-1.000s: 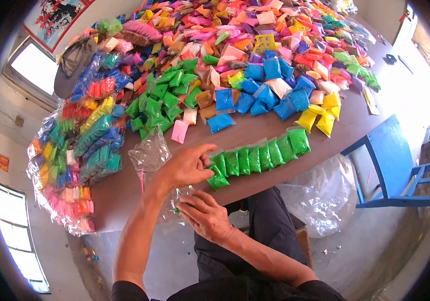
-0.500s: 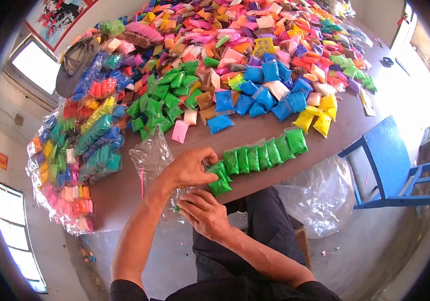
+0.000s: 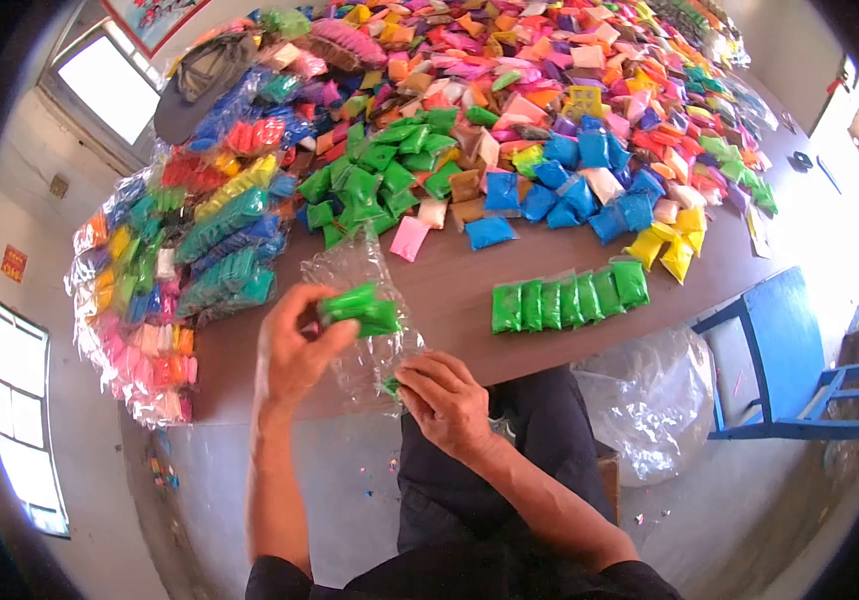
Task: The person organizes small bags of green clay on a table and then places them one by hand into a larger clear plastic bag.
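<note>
My left hand (image 3: pixel 297 345) is closed around a few green packets (image 3: pixel 364 310), raised over the table's near edge in front of a clear plastic bag (image 3: pixel 354 262). My right hand (image 3: pixel 444 400) pinches the lower end of that bag, where a bit of green shows at the fingertips. To the right, a row of several green packets (image 3: pixel 569 300) stands side by side on the brown table (image 3: pixel 439 290). A loose pile of green packets (image 3: pixel 374 175) lies beyond the bag.
A large heap of coloured packets (image 3: pixel 549 60) covers the table's far side. Filled clear bags (image 3: pixel 234 220) line the left edge. Near the heap's front lie blue packets (image 3: pixel 489 233) and yellow packets (image 3: pixel 677 258). A blue chair (image 3: pixel 784 340) and a big clear bag (image 3: pixel 649 400) are at right.
My left hand has lifted a few green packets from the left end of the row and brought them left to the bag. My right hand still pinches the bag. The view has shifted slightly.
</note>
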`<state>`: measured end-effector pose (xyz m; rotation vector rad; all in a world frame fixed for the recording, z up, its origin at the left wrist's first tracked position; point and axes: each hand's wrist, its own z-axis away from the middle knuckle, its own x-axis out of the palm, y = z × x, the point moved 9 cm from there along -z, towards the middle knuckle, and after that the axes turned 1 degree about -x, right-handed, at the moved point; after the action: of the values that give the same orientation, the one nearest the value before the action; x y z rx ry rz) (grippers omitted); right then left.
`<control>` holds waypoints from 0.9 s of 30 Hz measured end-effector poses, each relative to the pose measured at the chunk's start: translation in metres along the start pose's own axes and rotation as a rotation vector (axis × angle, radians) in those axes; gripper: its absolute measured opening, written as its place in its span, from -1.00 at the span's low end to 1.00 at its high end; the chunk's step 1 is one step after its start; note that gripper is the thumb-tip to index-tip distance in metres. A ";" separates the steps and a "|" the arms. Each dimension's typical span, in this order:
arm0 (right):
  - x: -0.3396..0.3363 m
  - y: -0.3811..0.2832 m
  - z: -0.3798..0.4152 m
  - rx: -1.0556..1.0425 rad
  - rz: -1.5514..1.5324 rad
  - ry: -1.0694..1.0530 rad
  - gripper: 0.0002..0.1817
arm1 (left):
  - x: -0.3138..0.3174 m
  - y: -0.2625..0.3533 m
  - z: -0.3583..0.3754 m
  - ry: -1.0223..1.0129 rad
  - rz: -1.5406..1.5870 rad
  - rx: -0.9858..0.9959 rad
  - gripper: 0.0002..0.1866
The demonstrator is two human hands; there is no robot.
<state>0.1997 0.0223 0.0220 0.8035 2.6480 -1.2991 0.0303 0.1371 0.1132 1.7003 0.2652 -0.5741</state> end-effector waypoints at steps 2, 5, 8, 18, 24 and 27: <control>0.001 0.000 0.000 0.004 -0.002 0.003 -0.69 | -0.035 -0.036 0.021 0.124 -0.003 -0.039 -0.67; 0.003 0.002 0.002 0.012 -0.003 -0.003 -0.66 | -0.047 -0.070 0.042 0.257 -0.166 0.014 -0.70; 0.004 0.001 0.002 0.018 0.005 -0.025 -0.60 | -0.031 -0.070 0.051 0.278 -0.241 0.055 -0.72; 0.006 0.015 0.009 0.223 -0.049 -0.036 -0.35 | 0.022 -0.062 0.051 -0.004 -0.111 -0.107 -0.68; 0.011 0.019 0.011 0.199 -0.055 -0.097 -0.34 | 0.048 -0.090 0.043 -0.272 0.088 -0.155 -0.60; 0.010 0.018 0.009 0.182 -0.054 -0.099 -0.34 | 0.052 -0.083 0.042 -0.377 0.084 -0.164 -0.58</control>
<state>0.1987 0.0283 0.0006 0.6723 2.5191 -1.5688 0.0250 0.1067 0.0111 1.4064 -0.0294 -0.7749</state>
